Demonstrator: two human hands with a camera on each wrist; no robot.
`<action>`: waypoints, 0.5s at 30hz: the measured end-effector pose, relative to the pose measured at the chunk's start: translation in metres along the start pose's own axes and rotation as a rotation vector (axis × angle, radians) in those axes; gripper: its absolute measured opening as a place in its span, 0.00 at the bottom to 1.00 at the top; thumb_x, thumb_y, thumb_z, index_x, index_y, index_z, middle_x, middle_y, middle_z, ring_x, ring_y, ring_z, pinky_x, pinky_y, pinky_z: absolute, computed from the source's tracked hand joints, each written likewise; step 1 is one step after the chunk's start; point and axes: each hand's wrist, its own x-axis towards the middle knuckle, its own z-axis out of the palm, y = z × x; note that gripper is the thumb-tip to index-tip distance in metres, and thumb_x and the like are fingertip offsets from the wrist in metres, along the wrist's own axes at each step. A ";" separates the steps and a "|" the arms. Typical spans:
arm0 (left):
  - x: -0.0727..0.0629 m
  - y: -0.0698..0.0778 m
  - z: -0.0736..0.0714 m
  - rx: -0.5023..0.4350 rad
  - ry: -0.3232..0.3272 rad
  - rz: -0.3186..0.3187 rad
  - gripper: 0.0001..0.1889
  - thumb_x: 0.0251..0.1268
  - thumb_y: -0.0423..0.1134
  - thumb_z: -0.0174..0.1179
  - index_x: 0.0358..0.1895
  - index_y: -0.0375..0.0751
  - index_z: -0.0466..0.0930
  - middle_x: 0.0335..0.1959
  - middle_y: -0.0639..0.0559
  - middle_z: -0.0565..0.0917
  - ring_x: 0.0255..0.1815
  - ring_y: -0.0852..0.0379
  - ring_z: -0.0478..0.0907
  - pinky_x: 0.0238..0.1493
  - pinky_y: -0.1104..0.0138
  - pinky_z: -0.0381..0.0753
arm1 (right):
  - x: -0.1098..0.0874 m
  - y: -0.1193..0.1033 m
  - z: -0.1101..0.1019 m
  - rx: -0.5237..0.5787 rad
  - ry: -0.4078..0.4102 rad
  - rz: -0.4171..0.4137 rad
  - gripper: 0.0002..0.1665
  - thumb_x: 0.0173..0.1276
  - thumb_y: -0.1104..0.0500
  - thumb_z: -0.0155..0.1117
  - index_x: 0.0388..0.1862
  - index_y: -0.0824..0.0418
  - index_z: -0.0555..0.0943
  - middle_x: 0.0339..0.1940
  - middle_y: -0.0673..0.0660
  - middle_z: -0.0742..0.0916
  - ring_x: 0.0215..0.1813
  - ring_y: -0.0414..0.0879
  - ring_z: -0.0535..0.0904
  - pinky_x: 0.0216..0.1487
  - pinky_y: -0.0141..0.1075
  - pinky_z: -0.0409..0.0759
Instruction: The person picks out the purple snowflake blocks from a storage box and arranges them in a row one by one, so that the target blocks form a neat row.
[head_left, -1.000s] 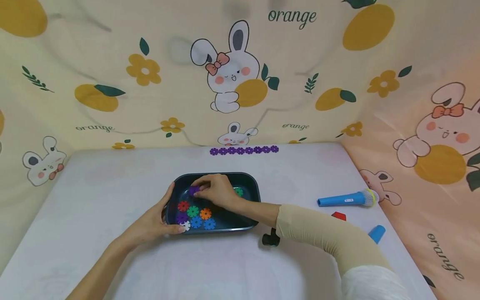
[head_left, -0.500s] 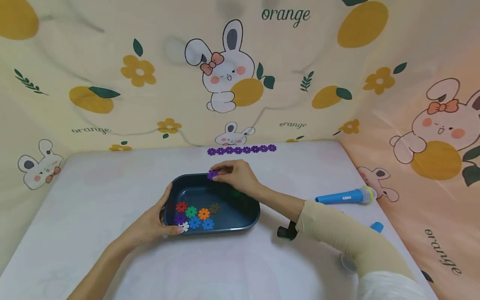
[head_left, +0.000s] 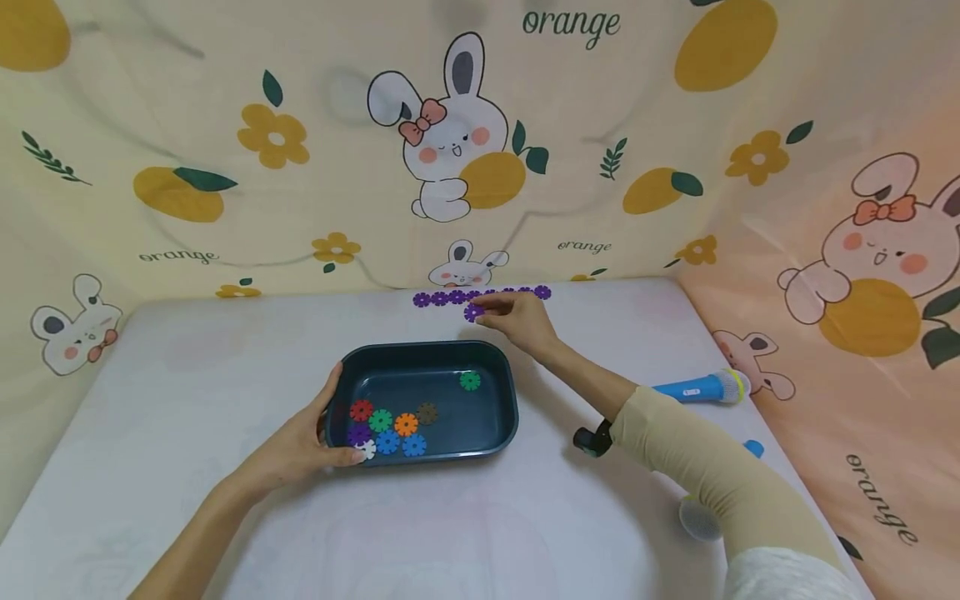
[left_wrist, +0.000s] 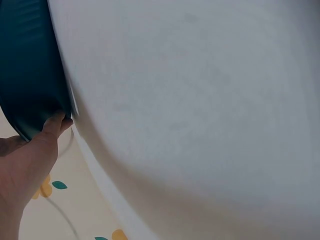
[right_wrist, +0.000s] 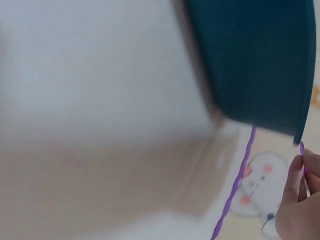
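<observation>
My right hand (head_left: 525, 323) pinches a purple notched plastic disc (head_left: 473, 313) between thumb and fingertips, just in front of a row of joined purple discs (head_left: 440, 297) at the table's back edge. Part of that row is hidden behind the hand. The left hand (head_left: 296, 446) grips the left end of a dark blue tray (head_left: 450, 433), thumb at the near corner. Inside the tray lie several loose discs, among them a green disc (head_left: 470, 381), an orange disc (head_left: 406, 424) and a purple disc (head_left: 359, 434). In the right wrist view, the held disc (right_wrist: 302, 149) appears edge-on.
A blue toy microphone (head_left: 697, 389) lies to the right, partly behind the right forearm. Close to that sleeve are a small black object (head_left: 592, 439), a blue piece (head_left: 753, 448) and a clear round item (head_left: 699, 518). Patterned cloth (head_left: 337, 167) hangs behind the table.
My right hand has lifted the purple disc out of the tray and carried it back and right to the row. The left hand keeps its hold on the tray.
</observation>
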 end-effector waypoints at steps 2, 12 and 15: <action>-0.001 0.000 0.000 0.005 0.000 0.003 0.66 0.54 0.41 0.76 0.80 0.56 0.25 0.79 0.29 0.45 0.74 0.31 0.56 0.69 0.42 0.59 | 0.004 0.007 -0.005 -0.009 0.024 0.015 0.16 0.64 0.60 0.73 0.51 0.58 0.88 0.45 0.54 0.90 0.42 0.44 0.86 0.45 0.31 0.83; 0.001 0.000 -0.001 0.022 0.005 0.004 0.66 0.54 0.41 0.76 0.80 0.55 0.25 0.79 0.30 0.44 0.75 0.30 0.54 0.70 0.39 0.57 | 0.018 0.038 -0.041 0.018 0.117 0.111 0.18 0.65 0.59 0.72 0.54 0.59 0.86 0.47 0.58 0.89 0.45 0.46 0.86 0.47 0.37 0.83; 0.001 0.000 0.000 0.009 0.001 -0.004 0.66 0.54 0.42 0.76 0.80 0.56 0.26 0.79 0.31 0.44 0.75 0.32 0.55 0.70 0.41 0.58 | 0.023 0.046 -0.052 0.052 0.134 0.150 0.19 0.65 0.60 0.71 0.55 0.59 0.86 0.47 0.59 0.89 0.43 0.45 0.86 0.52 0.45 0.82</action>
